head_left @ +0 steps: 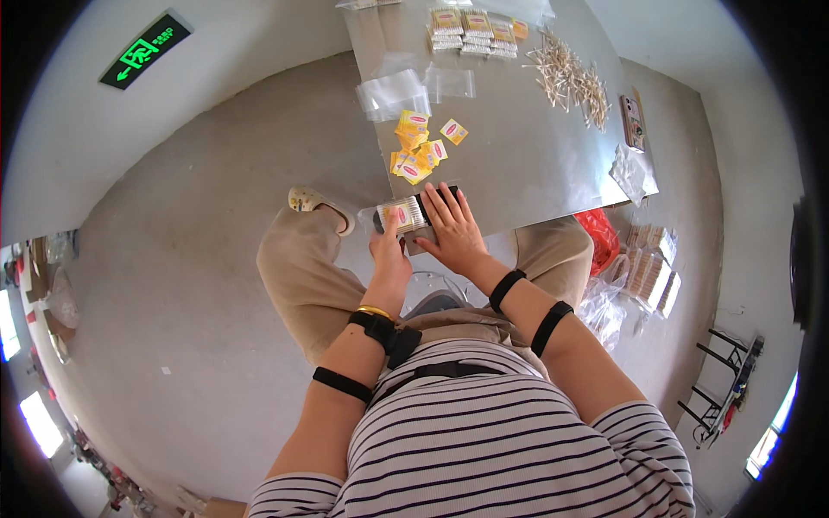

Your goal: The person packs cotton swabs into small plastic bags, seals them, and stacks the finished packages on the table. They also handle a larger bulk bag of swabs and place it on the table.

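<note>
Near the table's front left corner, my left hand (392,252) grips a clear bag of cotton swabs (399,215) with a yellow and white card showing among them. The thumb lies on top of the pack. My right hand (455,231) rests with its fingers stretched out over a flat black piece (452,193) at the pack's right end; its fingers hold nothing that I can see. What lies beneath the right palm is hidden. Just beyond the pack, several small yellow cards (418,160) are heaped on the table.
Clear plastic bags (393,93) lie at the grey table's (509,164) left edge. Filled swab packs (475,30) stand stacked at the far end, with loose cotton swabs (570,78) right of them. A phone (633,121) sits at the right edge. Bundled packs (649,266) are on the floor.
</note>
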Available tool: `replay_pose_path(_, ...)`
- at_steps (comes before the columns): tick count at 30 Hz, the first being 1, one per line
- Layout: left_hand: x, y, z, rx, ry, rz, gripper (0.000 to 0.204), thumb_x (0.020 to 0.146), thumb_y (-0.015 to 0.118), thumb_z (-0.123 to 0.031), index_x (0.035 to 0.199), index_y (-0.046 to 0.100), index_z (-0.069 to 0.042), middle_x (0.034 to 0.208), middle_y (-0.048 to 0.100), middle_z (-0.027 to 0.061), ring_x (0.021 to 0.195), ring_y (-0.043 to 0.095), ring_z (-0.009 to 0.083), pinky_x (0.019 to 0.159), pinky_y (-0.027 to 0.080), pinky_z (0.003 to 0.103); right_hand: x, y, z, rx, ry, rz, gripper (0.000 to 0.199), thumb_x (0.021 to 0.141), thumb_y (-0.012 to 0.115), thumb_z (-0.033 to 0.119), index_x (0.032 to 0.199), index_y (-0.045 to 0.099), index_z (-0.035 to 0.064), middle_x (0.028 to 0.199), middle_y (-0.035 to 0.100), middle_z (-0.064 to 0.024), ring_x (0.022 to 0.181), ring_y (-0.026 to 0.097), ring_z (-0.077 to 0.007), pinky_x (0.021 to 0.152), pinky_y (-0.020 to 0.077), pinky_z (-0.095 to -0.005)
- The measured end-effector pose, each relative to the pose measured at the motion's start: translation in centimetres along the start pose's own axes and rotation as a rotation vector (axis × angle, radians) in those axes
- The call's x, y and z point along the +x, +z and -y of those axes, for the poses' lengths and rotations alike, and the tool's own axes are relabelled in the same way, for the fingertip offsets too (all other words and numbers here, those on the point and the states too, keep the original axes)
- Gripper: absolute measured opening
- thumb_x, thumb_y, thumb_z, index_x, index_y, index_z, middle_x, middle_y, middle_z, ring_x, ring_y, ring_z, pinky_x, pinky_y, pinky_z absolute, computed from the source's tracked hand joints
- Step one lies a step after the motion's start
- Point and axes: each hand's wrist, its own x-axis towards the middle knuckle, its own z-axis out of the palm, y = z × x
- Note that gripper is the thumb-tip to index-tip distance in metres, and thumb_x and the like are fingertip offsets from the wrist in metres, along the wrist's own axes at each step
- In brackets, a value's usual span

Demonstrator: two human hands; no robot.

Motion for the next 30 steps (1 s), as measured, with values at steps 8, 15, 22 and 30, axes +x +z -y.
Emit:
replay_pose_path(8, 0.8, -0.2, 0.9, -0.127, 0.044, 0.003, 0.043, 0.093, 0.076, -0.025, 0.123, 0.058, -0.001, 0.116, 0.066, 0.0072, 0.101, 0.066, 0.0181, 0.086, 0.055, 0.032, 0.6, 0.7, 1.7, 0.019, 0.061, 0.011, 0.089, 0.094, 0.055, 0.056, 0.157, 0.028, -0.0013, 0.167, 0.018, -0.0136, 0.154, 0.012, -0.0402, 0.124, 0.0119, -0.0549)
replay_pose_path(15, 0.3, -0.2, 0.8, -0.154, 0.039, 0.058, 0.043, 0.093, 0.076, -0.024, 0.124, 0.057, -0.001, 0.116, 0.066, 0.0075, 0.102, 0.066, 0.0180, 0.087, 0.055, 0.032, 1.0, 0.5, 2.2, 0.026, 0.064, 0.053, 0.091, 0.093, 0.056, 0.056, 0.158, 0.026, -0.0002, 0.169, 0.013, -0.0125, 0.154, 0.008, -0.0416, 0.123, 0.0090, -0.0603)
replay_pose_path(22, 0.3, 0.0, 0.8, -0.177, 0.021, 0.027, 0.039, 0.092, 0.077, -0.020, 0.122, 0.059, -0.003, 0.116, 0.066, 0.0061, 0.103, 0.065, 0.0172, 0.086, 0.055, 0.033, 1.4, 0.5, 3.3, 0.027, 0.071, 0.077, 0.090, 0.093, 0.057, 0.055, 0.158, 0.027, 0.0008, 0.169, 0.012, -0.0115, 0.154, 0.006, -0.0436, 0.122, 0.0076, -0.0630)
replay_pose_path(30, 0.1, 0.0, 0.4, -0.177, 0.018, 0.010, 0.034, 0.092, 0.078, -0.018, 0.118, 0.061, -0.005, 0.113, 0.067, 0.0040, 0.100, 0.065, 0.0152, 0.086, 0.054, 0.031, 1.5, 0.3, 3.5, 0.092, 0.032, 0.007, 0.082, 0.092, 0.062, 0.040, 0.156, 0.031, 0.0007, 0.166, 0.019, -0.0139, 0.153, 0.016, -0.0399, 0.122, 0.0143, -0.0577)
